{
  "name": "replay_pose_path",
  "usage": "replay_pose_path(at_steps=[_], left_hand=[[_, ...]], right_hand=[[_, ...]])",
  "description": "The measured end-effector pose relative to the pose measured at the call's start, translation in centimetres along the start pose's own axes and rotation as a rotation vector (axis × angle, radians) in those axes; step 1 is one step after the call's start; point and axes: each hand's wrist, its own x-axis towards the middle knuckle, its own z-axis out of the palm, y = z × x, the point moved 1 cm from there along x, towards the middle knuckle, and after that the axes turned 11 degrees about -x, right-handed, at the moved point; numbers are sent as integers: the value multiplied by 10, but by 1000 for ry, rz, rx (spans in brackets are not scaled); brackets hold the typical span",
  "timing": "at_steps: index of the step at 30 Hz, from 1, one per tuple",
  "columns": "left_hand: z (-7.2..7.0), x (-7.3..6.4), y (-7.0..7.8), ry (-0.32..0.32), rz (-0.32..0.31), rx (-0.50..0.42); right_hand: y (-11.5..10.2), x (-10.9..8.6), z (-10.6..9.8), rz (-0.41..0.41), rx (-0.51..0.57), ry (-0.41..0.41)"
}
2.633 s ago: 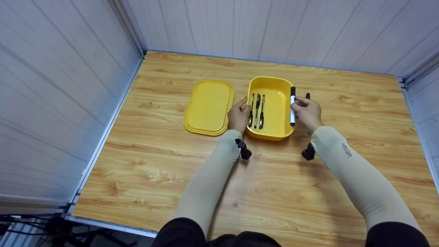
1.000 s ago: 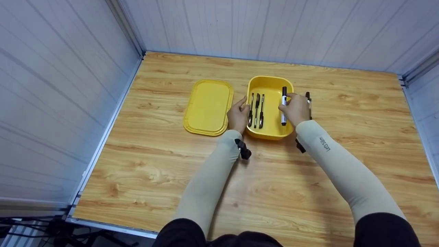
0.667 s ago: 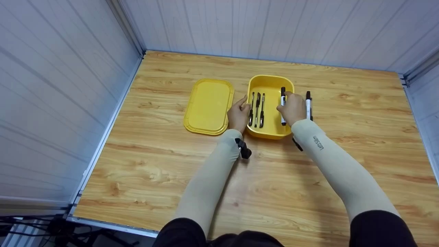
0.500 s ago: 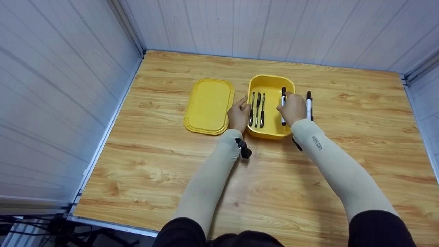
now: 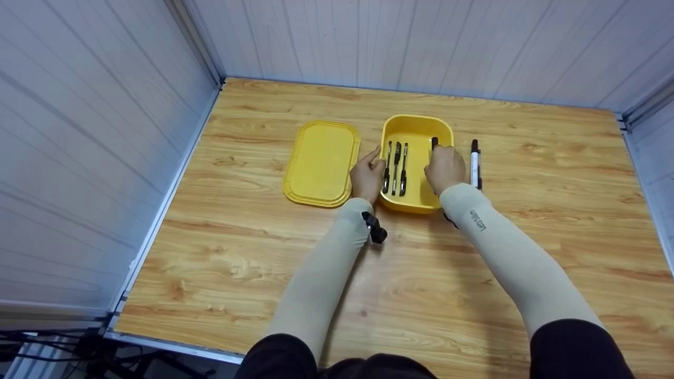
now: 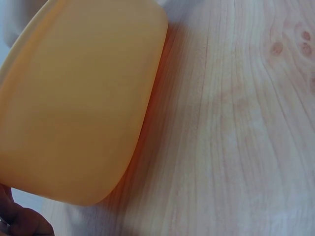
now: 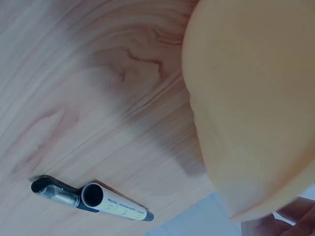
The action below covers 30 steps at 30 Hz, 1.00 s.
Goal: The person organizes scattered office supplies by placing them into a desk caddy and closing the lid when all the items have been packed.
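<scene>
A yellow box (image 5: 418, 125) stands uncovered on the table. My left hand (image 5: 366, 176) holds its left side; in the left wrist view, fingers (image 6: 27, 223) curl near the rim. Three black-and-clear pens (image 5: 403, 173) lie side by side along the box's left inside. My right hand (image 5: 445, 166) reaches down inside the right part of the box, holding a marker (image 5: 434, 142). Only the marker's black cap end shows; the hand covers its white barrel. In the right wrist view the box wall hides most of that hand (image 7: 285, 221).
A yellow lid (image 5: 321, 163) lies flat left of the box. Right of the box, another white marker (image 5: 474, 167) with a black cap lies beside a black pen (image 5: 479, 179). Pale panel walls (image 5: 337, 42) border the wooden table (image 5: 221, 252).
My right hand brought the marker from the box's right rim leftward over the inside, then lowered it. My left hand stayed at the box's left side.
</scene>
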Motion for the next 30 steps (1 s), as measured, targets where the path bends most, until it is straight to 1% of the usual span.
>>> replay_pose_path(at_steps=[6,11,14,16,23,30], left_hand=[[1,0,-1,-7,-10,8],[0,1,0,6,9,45],[0,1,-1,2,1,38],[1,1,-2,-3,-11,25],[2,1,-4,-8,-17,22],[1,1,-2,-2,-13,22]], right_hand=[[-1,2,8,-28,-37,24],[-1,1,12,-48,-57,55],[-2,1,15,-55,-73,66],[-1,0,17,-55,-75,60],[-2,-1,23,-42,-88,-9],[-2,1,24,-41,-90,-14]])
